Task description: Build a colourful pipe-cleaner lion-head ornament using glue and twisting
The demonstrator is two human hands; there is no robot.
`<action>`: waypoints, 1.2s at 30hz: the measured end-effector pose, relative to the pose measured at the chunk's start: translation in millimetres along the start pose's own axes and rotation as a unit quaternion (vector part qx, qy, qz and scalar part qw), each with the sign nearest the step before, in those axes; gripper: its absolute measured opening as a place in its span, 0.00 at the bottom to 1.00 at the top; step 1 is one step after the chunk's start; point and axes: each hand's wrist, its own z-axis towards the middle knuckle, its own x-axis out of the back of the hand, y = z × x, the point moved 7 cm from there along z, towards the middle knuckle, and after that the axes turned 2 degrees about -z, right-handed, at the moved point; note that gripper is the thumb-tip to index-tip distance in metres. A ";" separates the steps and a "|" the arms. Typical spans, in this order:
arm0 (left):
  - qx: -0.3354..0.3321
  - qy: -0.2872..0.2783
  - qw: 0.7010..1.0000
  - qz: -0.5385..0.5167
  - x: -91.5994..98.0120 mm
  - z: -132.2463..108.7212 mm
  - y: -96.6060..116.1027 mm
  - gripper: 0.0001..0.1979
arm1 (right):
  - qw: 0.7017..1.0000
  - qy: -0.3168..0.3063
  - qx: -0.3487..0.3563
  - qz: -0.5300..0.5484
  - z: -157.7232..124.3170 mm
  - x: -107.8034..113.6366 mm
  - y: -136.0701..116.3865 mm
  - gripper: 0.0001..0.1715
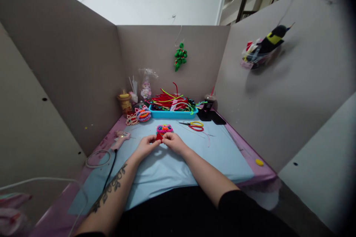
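Between both hands, over the middle of the cloth, is a small red piece, roughly triangular; its exact kind is too small to make out. My left hand pinches it from the left with thumb and fingers. From the right, my right hand closes its fingertips on the same piece. Just beyond the fingers sits a fuzzy pink and orange figure with blue eyes, its lower part hidden by the hands. Scissors with yellow and red handles lie to the right of it.
A blue tray of colourful pipe cleaners stands at the back. Left of it are fuzzy figures and a drink cup. A pink glue gun with its cord lies left. A dark cup stands right. Partitions surround the table.
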 end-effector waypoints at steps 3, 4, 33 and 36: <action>-0.038 0.036 0.999 0.003 5.9 -1.9 6.3 0.18 | 0.994 0.007 0.050 -0.099 -1.2 0.1 -4.9 0.05; -0.052 0.042 0.998 0.012 6.7 -3.0 8.9 0.18 | 0.987 0.010 0.081 -0.137 -2.3 -0.2 -8.7 0.05; 0.024 0.100 0.992 -0.079 9.4 -2.2 1.0 0.14 | 0.993 0.099 0.056 -0.021 -1.8 8.2 -10.0 0.10; 0.023 0.100 0.992 -0.071 9.9 -3.1 2.8 0.13 | 0.994 0.097 0.049 -0.008 -2.1 8.3 -9.6 0.10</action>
